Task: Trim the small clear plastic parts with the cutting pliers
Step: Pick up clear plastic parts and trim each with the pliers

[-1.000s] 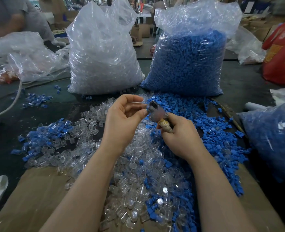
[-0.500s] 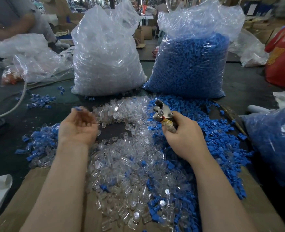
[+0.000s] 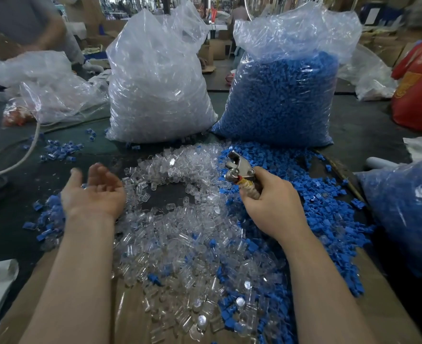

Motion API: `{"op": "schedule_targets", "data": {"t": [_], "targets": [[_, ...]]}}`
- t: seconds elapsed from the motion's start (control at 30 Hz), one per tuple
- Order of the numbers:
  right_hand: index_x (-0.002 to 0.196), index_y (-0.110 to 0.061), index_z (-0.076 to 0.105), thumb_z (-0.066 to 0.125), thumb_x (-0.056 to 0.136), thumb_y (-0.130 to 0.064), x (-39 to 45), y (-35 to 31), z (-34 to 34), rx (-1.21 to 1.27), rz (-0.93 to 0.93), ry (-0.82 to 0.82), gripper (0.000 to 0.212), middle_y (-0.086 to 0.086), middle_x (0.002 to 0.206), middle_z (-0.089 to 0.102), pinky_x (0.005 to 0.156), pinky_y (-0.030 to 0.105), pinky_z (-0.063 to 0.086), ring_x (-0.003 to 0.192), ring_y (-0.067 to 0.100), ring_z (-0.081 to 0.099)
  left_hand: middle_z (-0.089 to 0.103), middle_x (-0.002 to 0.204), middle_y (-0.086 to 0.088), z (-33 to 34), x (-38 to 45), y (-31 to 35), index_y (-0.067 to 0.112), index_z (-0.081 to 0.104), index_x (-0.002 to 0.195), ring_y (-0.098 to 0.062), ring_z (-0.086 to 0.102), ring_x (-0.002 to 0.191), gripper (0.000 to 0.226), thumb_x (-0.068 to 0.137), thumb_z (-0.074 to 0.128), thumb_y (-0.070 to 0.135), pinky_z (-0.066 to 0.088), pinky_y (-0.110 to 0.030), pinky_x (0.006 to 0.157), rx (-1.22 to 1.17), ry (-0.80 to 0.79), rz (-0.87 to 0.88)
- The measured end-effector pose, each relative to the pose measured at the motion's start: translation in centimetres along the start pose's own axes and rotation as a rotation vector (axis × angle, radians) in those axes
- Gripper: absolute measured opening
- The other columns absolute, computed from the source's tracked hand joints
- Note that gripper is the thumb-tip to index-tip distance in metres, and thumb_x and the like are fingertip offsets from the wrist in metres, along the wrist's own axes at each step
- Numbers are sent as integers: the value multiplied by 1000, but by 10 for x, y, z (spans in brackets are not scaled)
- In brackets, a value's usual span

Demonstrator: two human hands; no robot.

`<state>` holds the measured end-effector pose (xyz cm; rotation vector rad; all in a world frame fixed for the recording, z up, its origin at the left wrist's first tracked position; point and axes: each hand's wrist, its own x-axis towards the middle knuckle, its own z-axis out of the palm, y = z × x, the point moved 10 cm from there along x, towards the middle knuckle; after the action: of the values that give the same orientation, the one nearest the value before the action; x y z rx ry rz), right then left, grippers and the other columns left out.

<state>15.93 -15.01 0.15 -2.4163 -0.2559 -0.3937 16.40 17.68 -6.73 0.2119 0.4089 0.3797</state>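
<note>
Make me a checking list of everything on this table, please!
Surface: dark table, brown cardboard at the near edge.
Job's things: loose clear plastic parts; cutting pliers.
Clutter: loose blue plastic parts; bag of clear parts; bag of blue parts.
Hands: left hand open, palm up, holding nothing; right hand grips the pliers.
Cables: pale cable at left.
Surroundings: another person's sleeve, red bag.

Your left hand lies palm-up w/ fingers loosely curled, holding nothing, while your right hand is fisted knuckles-up round the cutting pliers, both forearms reaching fwd.
</note>
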Motion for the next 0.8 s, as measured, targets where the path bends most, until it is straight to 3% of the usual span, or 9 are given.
{"op": "schedule_targets", "data": {"t": [0.1,0.23,0.3,0.37,0.47,0.57,0.7,0.8], "targets": [[77,-25,48,59,83,-21,0,-6,-1,-65,-31,1,13,-7,63,52,49,28,30,59,10,47,70,75,5,39,-36,-37,16,68,89,-6,65,65,27,87,64,43,53,-18,60,542,-183,-68],[74,-28,40,60,76,-14,0,-17,-3,-161,-97,-1,24,-9,63,46,57,32,23,62,18,44,71,93,2,74,-81,-103,16,66,106,-9,68,78,54,71,62,57,54,-21,64,1303,-514,-81],[79,-27,41,60,74,-13,1,-22,-2,-211,-130,-6,24,-9,69,48,64,33,25,68,21,45,71,96,-1,74,-97,-129,16,64,106,-10,69,78,59,66,65,60,53,-20,63,1493,-619,-121],[85,-27,43,61,74,-16,0,-25,-1,-256,-160,7,25,-9,76,50,68,33,25,73,20,44,74,89,-2,70,-102,-147,11,65,105,-10,70,71,52,73,72,51,53,-20,62,1535,-671,-165],[99,-23,55,64,73,-21,-1,-27,1,-315,-184,26,27,-5,87,57,73,32,21,84,23,47,75,79,-7,72,-103,-150,4,68,98,-13,71,65,17,89,71,17,53,-19,58,1459,-691,-160],[109,-28,56,66,72,-29,-1,-23,2,-364,-163,24,38,-9,94,56,82,33,19,95,21,44,76,80,-12,73,-98,-140,3,70,95,-17,73,66,9,87,70,7,56,-21,58,1405,-634,-119],[114,-34,53,66,73,-30,0,-11,-2,-392,-49,39,43,-8,102,57,104,39,20,105,23,46,76,80,-11,74,-89,-127,6,70,88,-16,71,65,11,86,73,17,57,-21,59,1349,-562,-62],[114,-27,55,64,75,-28,0,-5,-10,-444,49,100,40,0,103,60,99,42,32,99,29,51,77,89,1,75,-88,-126,16,70,102,-10,72,76,38,77,72,45,54,-19,64,1485,-608,-24]]}}
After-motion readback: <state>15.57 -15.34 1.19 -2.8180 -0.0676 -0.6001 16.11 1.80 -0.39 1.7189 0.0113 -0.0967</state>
